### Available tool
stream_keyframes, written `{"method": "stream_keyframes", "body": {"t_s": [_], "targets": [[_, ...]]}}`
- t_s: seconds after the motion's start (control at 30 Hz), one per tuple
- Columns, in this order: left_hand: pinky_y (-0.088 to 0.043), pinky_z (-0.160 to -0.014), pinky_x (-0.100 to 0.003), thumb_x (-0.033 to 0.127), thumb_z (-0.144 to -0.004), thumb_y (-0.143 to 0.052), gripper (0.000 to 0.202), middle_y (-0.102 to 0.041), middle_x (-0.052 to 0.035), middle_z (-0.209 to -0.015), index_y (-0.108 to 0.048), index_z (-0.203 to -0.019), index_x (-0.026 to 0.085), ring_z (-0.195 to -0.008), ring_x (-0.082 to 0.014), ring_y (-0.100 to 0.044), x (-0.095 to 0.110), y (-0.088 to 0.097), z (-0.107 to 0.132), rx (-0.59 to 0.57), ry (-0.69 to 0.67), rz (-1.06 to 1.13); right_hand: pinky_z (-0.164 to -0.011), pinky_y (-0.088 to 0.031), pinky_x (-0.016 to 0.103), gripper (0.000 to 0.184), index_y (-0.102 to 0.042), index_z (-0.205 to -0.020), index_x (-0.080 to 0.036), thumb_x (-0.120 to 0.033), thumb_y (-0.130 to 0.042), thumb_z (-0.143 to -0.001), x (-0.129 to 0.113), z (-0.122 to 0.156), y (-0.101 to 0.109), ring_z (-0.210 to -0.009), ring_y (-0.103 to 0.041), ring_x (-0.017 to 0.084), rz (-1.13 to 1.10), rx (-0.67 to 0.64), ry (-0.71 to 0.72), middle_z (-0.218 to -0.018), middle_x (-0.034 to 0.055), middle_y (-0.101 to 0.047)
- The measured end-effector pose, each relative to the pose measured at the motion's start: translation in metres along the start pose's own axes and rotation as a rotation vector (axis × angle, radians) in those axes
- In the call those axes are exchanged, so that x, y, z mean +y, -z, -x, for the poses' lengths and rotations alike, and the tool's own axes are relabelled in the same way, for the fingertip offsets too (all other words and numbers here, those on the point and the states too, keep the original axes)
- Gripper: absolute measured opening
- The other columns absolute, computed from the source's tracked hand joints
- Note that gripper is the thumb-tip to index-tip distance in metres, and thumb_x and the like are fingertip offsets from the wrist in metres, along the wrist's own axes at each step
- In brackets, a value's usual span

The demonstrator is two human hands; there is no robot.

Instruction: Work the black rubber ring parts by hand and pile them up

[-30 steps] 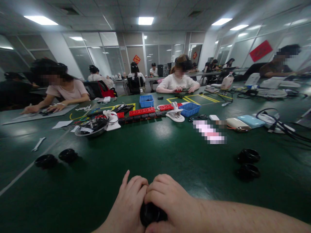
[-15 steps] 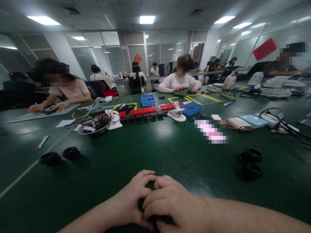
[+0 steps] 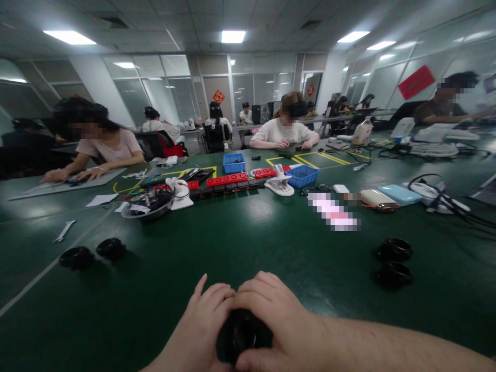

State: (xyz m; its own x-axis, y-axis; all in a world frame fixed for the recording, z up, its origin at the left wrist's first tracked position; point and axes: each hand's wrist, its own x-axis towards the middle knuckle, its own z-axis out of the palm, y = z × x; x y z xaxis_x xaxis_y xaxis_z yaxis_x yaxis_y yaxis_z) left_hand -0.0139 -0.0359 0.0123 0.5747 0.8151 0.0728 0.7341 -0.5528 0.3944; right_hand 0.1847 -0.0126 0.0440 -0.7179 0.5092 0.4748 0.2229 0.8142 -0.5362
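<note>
A round black part (image 3: 242,335) sits between both my hands at the bottom middle, just above the green table (image 3: 248,243). My left hand (image 3: 201,325) wraps it from the left, fingers curled, index tip sticking up. My right hand (image 3: 277,323) closes over it from the right and top. Two similar black round parts (image 3: 394,261) lie to the right of my hands. Two more black parts (image 3: 93,253) rest to the left.
A small wrench (image 3: 64,231) lies at the far left. Farther back are a clear bowl with cables (image 3: 147,204), red power strips (image 3: 228,181), blue bins (image 3: 302,174), white clamps, power banks (image 3: 387,196) and tangled cables. Several people sit working around the tables.
My hands shifted around the black part: half a second ago they covered it almost wholly, now its dark face shows between them. The view wobbled slightly.
</note>
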Motion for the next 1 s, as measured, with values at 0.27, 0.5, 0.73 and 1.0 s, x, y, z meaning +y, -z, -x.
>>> {"method": "stream_keyframes", "body": {"t_s": [0.27,0.5,0.73,1.0], "targets": [[-0.013,-0.099,-0.067,0.040,-0.061,-0.066,0.038,-0.059,-0.0052,-0.094,-0.057,-0.092,0.020,-0.093,-0.0283,-0.053,0.009,-0.014,-0.005,0.021,0.058,-0.033,-0.066,-0.036,0.028,0.036,-0.055,-0.075,-0.017,-0.047,-0.071,-0.061,0.007,0.000,-0.017,-0.071,-0.049,0.015,0.136,-0.087,-0.136,-0.076,0.0002,-0.058],[-0.040,-0.093,-0.041,0.029,-0.046,-0.078,0.047,-0.049,-0.0039,-0.107,-0.061,-0.088,0.023,-0.104,-0.0271,-0.045,0.000,0.005,-0.021,-0.019,-0.020,0.201,-0.073,-0.039,0.031,0.014,-0.056,-0.081,-0.018,-0.026,-0.057,-0.069,0.006,-0.006,-0.005,-0.079,-0.051,0.016,-0.055,-0.105,-0.022,-0.080,0.0013,-0.062],[-0.023,-0.104,-0.050,0.024,-0.046,-0.080,0.053,-0.044,0.0002,-0.123,-0.066,-0.096,0.033,-0.117,-0.0312,-0.038,-0.001,0.019,-0.024,-0.135,-0.139,0.170,-0.079,-0.038,0.035,0.023,-0.060,-0.084,-0.018,-0.023,-0.041,-0.073,0.004,-0.006,-0.006,-0.077,-0.053,0.016,-0.160,-0.087,0.079,-0.083,0.0035,-0.065],[-0.011,-0.104,-0.061,0.048,-0.064,-0.069,0.068,-0.052,-0.0083,-0.117,-0.045,-0.123,0.024,-0.112,-0.0288,-0.047,0.008,0.019,-0.011,-0.126,-0.055,0.219,-0.079,-0.038,0.035,0.051,-0.053,-0.108,-0.015,-0.059,-0.036,-0.086,-0.001,-0.009,0.002,-0.090,-0.051,0.019,-0.117,-0.070,0.068,-0.101,0.0092,-0.060]]}}
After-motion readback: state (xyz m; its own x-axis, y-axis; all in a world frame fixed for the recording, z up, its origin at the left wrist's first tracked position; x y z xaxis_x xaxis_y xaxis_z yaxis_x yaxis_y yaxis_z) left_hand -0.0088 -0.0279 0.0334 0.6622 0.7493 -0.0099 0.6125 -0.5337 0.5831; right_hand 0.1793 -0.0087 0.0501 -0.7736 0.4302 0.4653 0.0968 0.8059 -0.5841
